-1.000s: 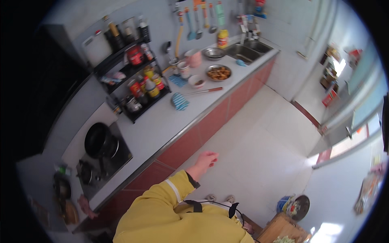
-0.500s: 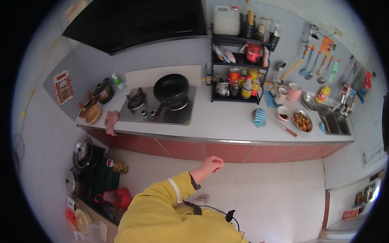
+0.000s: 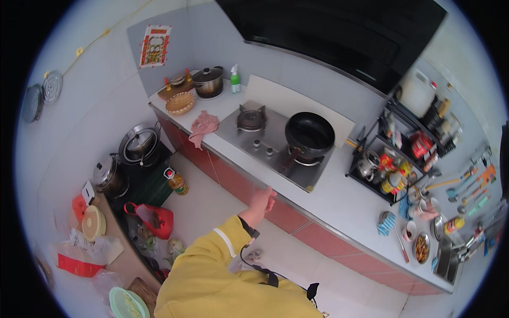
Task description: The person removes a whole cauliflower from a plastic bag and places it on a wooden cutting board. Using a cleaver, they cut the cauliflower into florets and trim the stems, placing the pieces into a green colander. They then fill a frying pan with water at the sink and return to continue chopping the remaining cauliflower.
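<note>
My left hand [image 3: 260, 203] reaches out in its yellow sleeve, at the front edge of the white counter [image 3: 241, 169]. Its fingers are curled closed, and nothing shows in them. Beyond it stands a two-burner gas stove [image 3: 275, 159] with a black wok [image 3: 309, 131] on the right burner; the handle points toward me. The left burner [image 3: 251, 118] has no pan on it. A pink cloth [image 3: 203, 127] hangs over the counter edge to the left of the stove. My right hand is out of view.
Left of the stove are a lidded pot [image 3: 208, 84], a wicker basket [image 3: 181, 103] and a green spray bottle [image 3: 235, 79]. A black rack [image 3: 395, 143] of seasonings and a bowl of food [image 3: 421, 248] stand right. An oil bottle [image 3: 176, 182] and a red bag [image 3: 156, 220] are low at left.
The view has swung left, so the stove now lies nearer the middle and more of the left side shows. My left hand has moved up against the counter edge in the picture, fingers still curled.
</note>
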Motion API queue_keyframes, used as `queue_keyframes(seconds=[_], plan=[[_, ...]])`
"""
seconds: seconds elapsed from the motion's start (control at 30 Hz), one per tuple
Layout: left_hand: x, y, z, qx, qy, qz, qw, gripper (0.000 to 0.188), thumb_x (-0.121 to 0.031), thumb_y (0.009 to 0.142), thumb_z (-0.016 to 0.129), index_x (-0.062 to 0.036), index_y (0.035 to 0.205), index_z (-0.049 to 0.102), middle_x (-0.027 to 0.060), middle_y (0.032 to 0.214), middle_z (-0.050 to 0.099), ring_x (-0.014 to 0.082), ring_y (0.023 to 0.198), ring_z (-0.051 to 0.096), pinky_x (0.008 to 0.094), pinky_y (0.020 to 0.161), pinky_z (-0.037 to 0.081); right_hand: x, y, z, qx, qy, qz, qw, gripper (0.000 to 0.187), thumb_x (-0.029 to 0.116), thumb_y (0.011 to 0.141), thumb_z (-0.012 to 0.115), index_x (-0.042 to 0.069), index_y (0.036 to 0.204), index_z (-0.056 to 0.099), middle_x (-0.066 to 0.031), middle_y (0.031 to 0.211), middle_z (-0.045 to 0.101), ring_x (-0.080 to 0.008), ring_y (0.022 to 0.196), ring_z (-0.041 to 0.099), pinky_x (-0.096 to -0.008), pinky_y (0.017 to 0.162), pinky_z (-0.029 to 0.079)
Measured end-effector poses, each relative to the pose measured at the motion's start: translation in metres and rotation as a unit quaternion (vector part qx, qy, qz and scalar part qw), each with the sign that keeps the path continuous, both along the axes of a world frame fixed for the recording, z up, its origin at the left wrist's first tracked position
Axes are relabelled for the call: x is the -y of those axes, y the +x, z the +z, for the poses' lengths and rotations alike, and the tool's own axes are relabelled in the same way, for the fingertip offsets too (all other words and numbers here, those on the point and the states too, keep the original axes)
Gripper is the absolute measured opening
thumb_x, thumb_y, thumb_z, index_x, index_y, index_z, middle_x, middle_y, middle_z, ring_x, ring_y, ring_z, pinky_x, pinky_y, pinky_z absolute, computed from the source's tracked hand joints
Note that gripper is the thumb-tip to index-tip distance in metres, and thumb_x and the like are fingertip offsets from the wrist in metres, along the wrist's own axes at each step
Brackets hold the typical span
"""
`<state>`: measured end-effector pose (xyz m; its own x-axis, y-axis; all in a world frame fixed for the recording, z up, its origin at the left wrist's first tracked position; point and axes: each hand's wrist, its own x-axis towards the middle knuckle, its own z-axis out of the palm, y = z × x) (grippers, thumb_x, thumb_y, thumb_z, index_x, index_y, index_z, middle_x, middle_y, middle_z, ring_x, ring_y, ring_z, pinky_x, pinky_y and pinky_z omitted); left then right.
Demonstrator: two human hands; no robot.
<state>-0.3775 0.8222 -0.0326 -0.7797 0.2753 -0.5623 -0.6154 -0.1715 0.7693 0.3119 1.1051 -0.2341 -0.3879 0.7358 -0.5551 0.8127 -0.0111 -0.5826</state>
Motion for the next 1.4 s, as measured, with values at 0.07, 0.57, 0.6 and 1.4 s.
queue_keyframes(seconds=[0.07, 0.57, 0.6, 1.4], plan=[[0.008, -0.037, -0.013, -0.018, 0.045, 0.053, 0.997, 0.033, -0.027, 0.096, 0.058, -0.0070, 0.122, 0.055, 0.0060, 0.096, 0.064, 0.0164, 0.077, 0.062, 0.0299, 0.067, 0.051, -0.008, -0.065, 0.021, -0.072, -0.142, -0.220, 0.962, 0.057, 0.045, 0.090, 0.059, 0.003, 0.127, 0.050, -0.0163, 0.131, 0.052, -0.0359, 0.115, 0.050, -0.0505, 0.092, 0.043], [-0.086, -0.199, -0.008, 0.149, 0.271, -0.231, 0.922, 0.038, -0.039, 0.095, 0.063, -0.0016, 0.100, 0.062, 0.0044, 0.081, 0.063, 0.0143, 0.070, 0.062, 0.0256, 0.057, 0.051, 0.096, -0.179, 0.164, -0.113, -0.113, -0.435, 0.886, 0.041, 0.040, 0.102, 0.042, 0.004, 0.103, 0.059, -0.0076, 0.094, 0.063, -0.0186, 0.079, 0.062, -0.0311, 0.063, 0.053], [-0.091, -0.199, -0.012, 0.132, 0.281, -0.264, 0.913, 0.036, -0.037, 0.095, 0.064, -0.0011, 0.101, 0.062, 0.0015, 0.075, 0.059, 0.0105, 0.061, 0.055, 0.0216, 0.050, 0.044, 0.107, -0.164, 0.161, -0.129, -0.125, -0.457, 0.871, 0.039, 0.039, 0.101, 0.043, 0.004, 0.101, 0.060, -0.0069, 0.091, 0.062, -0.0179, 0.079, 0.062, -0.0313, 0.063, 0.053], [-0.131, -0.095, -0.005, 0.097, 0.212, -0.090, 0.968, 0.029, -0.029, 0.095, 0.061, -0.0027, 0.107, 0.063, 0.0129, 0.087, 0.069, 0.0199, 0.071, 0.066, 0.0268, 0.057, 0.055, 0.060, 0.138, 0.033, -0.178, -0.209, -0.607, 0.746, 0.043, 0.040, 0.103, 0.037, 0.006, 0.087, 0.057, -0.0064, 0.064, 0.058, -0.0203, 0.054, 0.057, -0.0351, 0.047, 0.048]])
